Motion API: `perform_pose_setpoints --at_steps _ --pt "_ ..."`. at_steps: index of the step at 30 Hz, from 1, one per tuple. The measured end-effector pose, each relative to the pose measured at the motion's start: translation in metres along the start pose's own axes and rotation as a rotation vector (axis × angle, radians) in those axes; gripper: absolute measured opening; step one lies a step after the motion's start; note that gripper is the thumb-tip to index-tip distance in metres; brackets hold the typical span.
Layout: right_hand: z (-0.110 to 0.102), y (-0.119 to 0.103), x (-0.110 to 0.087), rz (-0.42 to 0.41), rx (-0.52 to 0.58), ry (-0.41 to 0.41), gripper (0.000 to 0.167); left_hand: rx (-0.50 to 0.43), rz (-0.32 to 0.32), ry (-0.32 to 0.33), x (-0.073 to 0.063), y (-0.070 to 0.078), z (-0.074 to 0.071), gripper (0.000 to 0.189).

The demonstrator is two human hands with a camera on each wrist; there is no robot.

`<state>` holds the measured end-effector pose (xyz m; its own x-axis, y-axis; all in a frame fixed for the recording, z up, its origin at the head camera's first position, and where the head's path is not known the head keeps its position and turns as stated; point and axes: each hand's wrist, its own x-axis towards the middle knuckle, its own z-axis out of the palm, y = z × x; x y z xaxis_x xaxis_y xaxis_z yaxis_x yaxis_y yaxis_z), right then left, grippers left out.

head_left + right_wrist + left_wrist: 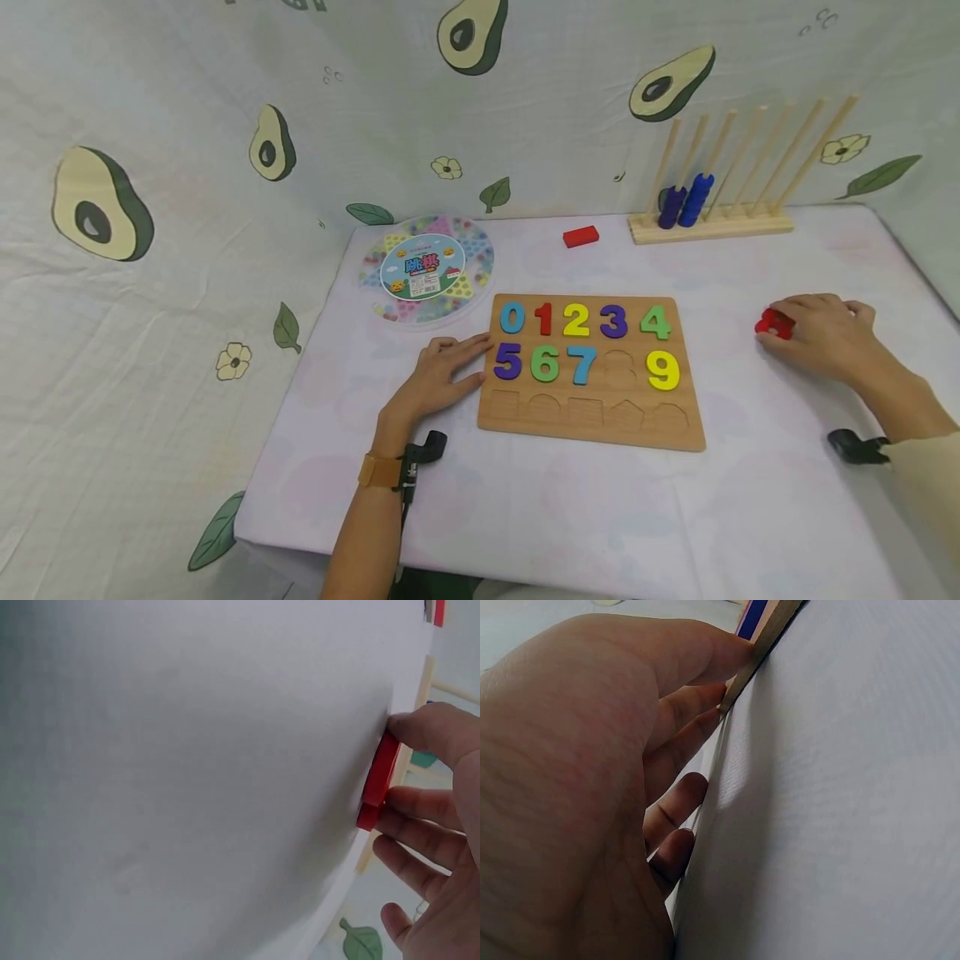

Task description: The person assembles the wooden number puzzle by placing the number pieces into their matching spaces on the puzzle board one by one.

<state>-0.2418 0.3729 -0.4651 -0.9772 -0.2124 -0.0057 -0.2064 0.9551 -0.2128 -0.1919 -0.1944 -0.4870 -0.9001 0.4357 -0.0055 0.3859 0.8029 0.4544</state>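
Note:
A wooden number board (600, 388) lies in the middle of the table, with coloured number pieces in its two upper rows. Between the blue 7 (581, 364) and the yellow 9 (663, 370), a bare recess shows. My left hand (435, 379) touches the board's left edge with fingers extended; the left wrist view shows thumb and fingertips against that edge (769, 637). At the table's right, my right hand (832, 337) pinches a red number piece (774, 323), seemingly an 8, partly covered by the fingers. The right wrist view shows this red piece (381, 774) edge-on, low over the cloth.
A round Chinese checkers set (423, 267) in clear packaging lies behind my left hand. Along the back are a small red block (581, 237) and a wooden peg rack (712, 232) with blue pieces on two rods. A printed cloth hangs behind the table.

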Motion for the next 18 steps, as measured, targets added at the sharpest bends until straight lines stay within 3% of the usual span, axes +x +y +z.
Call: perform_pose_setpoints --at_steps 18 --pt "0.000 -0.041 -0.013 -0.074 0.013 0.065 0.061 0.000 0.011 0.006 -0.001 0.001 -0.001 0.058"
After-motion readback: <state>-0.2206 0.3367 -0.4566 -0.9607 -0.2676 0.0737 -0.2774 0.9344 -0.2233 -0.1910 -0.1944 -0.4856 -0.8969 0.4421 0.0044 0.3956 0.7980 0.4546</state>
